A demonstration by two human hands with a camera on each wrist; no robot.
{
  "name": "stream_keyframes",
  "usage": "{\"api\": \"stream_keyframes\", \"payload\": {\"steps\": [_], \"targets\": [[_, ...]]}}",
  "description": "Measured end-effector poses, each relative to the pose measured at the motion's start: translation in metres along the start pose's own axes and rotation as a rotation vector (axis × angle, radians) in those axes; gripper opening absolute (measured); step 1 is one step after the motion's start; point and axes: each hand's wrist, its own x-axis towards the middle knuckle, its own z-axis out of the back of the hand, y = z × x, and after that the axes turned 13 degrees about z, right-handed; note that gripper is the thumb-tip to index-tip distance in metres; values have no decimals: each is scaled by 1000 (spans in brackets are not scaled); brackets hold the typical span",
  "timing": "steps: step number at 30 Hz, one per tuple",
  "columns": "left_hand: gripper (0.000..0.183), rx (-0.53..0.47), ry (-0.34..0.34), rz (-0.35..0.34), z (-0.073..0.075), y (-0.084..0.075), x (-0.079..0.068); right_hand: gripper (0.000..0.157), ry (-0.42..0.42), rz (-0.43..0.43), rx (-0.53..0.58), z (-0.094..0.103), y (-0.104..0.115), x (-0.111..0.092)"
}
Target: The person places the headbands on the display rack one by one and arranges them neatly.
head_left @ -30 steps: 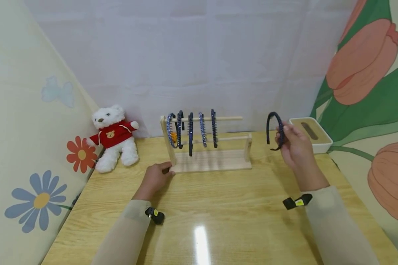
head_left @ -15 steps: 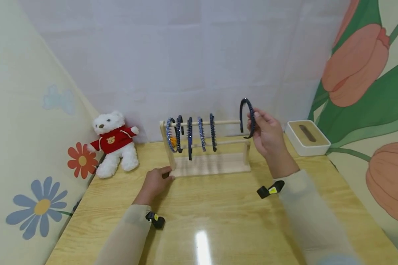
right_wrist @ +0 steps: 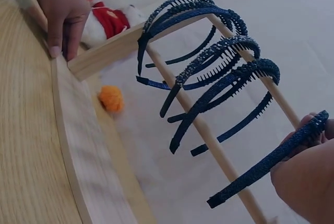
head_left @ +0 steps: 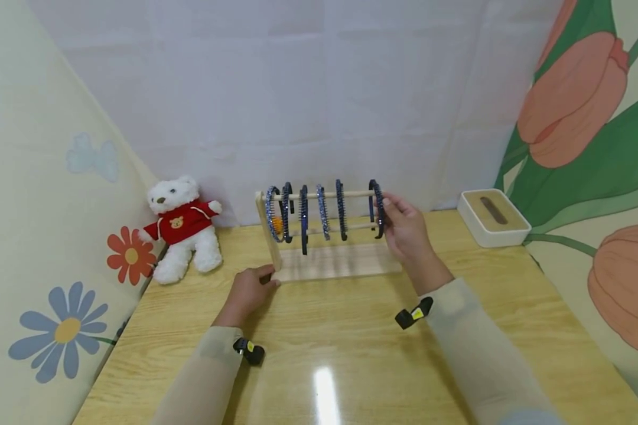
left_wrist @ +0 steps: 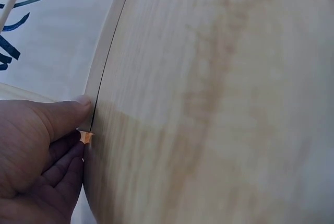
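A dark blue headband (head_left: 380,209) is held between the thumb and fingers of my right hand (head_left: 410,239), at the right end of a wooden headband rack (head_left: 340,268). In the right wrist view, this headband (right_wrist: 261,166) arches across the rack's rods, teeth inward, with my thumb on its side. Several sparkly and dark blue headbands (right_wrist: 219,85) hang further left on the upper rod. My left hand (head_left: 251,293) grips the front left corner of the rack's base, its thumb on the base edge (left_wrist: 94,93) in the left wrist view.
A white teddy bear (head_left: 178,221) in a red sweater sits back left. At the back right stands a white box (head_left: 502,239) with a slotted wood-coloured lid. Something orange and fluffy (right_wrist: 111,98) lies behind the rack. A white cloth backdrop (head_left: 276,106) closes off the rear.
My right hand has carried the headband leftward from beside the white box, then lowered it over the right end of the rack's rods. My left hand stays at the base corner.
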Motion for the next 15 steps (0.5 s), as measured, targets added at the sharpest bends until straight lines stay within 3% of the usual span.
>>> {"api": "stream_keyframes", "payload": {"steps": [5, 15], "targets": [[47, -8, 16, 27, 2, -2, 0, 20, -1, -10, -15, -5, -10, -4], [47, -18, 37, 60, 3, -4, 1, 16, 6, -24, -23, -15, -19, -3]]}}
